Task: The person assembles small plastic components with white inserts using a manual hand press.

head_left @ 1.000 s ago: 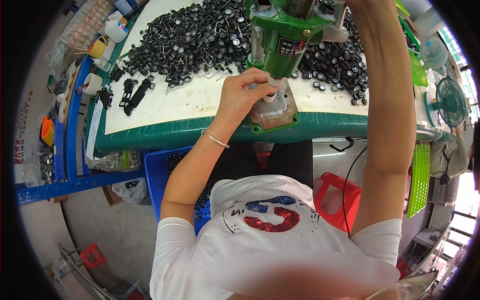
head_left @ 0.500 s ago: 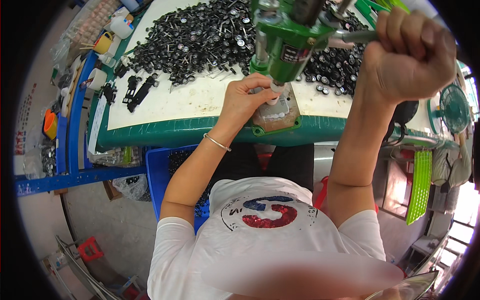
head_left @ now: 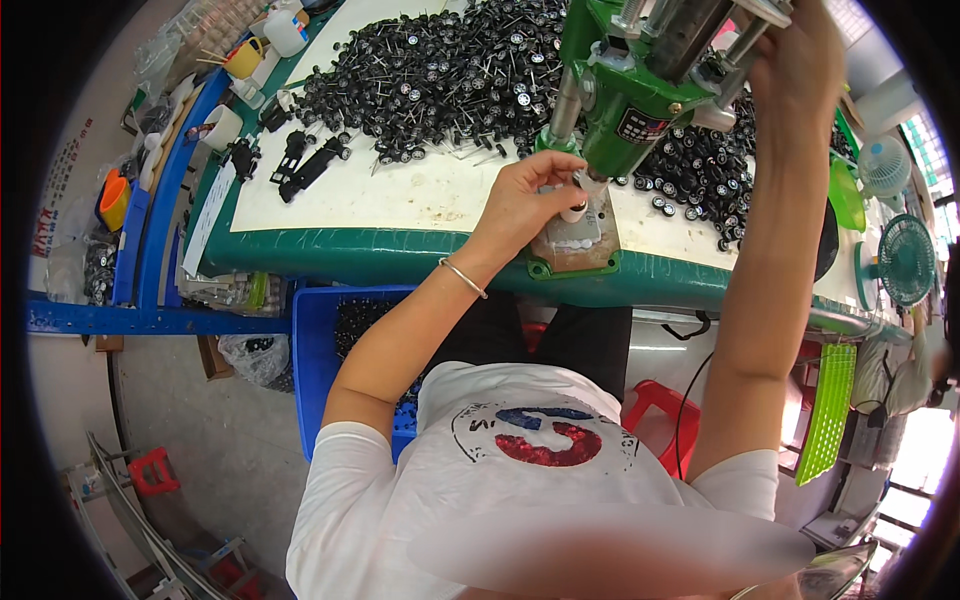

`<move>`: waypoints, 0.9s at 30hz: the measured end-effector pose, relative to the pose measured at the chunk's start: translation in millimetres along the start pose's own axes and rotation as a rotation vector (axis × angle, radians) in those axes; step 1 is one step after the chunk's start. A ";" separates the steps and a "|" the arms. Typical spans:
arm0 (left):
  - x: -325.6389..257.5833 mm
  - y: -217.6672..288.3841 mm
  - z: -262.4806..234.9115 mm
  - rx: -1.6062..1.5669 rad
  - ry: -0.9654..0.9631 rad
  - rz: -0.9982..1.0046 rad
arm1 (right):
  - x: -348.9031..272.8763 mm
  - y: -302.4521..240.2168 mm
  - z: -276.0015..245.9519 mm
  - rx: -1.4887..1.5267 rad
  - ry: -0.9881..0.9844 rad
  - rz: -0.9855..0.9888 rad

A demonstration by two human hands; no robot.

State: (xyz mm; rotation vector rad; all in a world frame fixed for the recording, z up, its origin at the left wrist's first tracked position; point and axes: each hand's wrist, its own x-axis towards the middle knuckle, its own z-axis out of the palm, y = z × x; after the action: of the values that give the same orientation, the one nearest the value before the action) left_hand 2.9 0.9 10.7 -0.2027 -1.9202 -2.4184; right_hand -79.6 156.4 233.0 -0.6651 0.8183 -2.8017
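My left hand [head_left: 535, 200], with a bangle on its wrist, reaches to the base of a green hand press [head_left: 625, 120]. Its thumb and forefinger pinch a small dark round piece [head_left: 578, 181], mostly covered by the fingers, just under the press ram. Below it, a white round post [head_left: 573, 214] stands on a pale metal plate [head_left: 572, 231] fixed to the press base. High at the right, my right hand [head_left: 805, 60] is closed at the raised press lever; the press rods and the picture's edge hide most of its fingers.
Behind the press lies a wide heap of black wheels with metal axles [head_left: 430, 80]; loose black wheels [head_left: 690, 170] lie right of it. Black toy chassis [head_left: 312, 168] are at the left. A blue bin [head_left: 315, 370] stands below the table edge, with a green fan [head_left: 907, 260] far right.
My right hand has risen and gone farther away, and the press ram now stands higher. A dark piece shows between my left fingers where a white one was. The view has shifted slightly.
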 end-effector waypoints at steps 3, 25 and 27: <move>5.7 2.0 -7.3 -0.286 0.093 -0.022 | 28.7 12.1 -14.5 -0.667 0.117 -0.208; 25.6 -17.2 -86.8 0.541 0.343 -0.059 | -148.3 48.6 -216.1 -2.118 -0.121 -0.108; 20.0 -10.7 -79.3 0.267 0.317 -0.033 | -144.0 50.0 -218.9 -2.182 -0.183 -0.322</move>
State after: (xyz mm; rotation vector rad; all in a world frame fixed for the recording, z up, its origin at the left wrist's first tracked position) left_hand -23.9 -72.9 -14.6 0.2121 -2.0730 -2.0284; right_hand -49.8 255.9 -12.7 -1.0239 3.4686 -0.6512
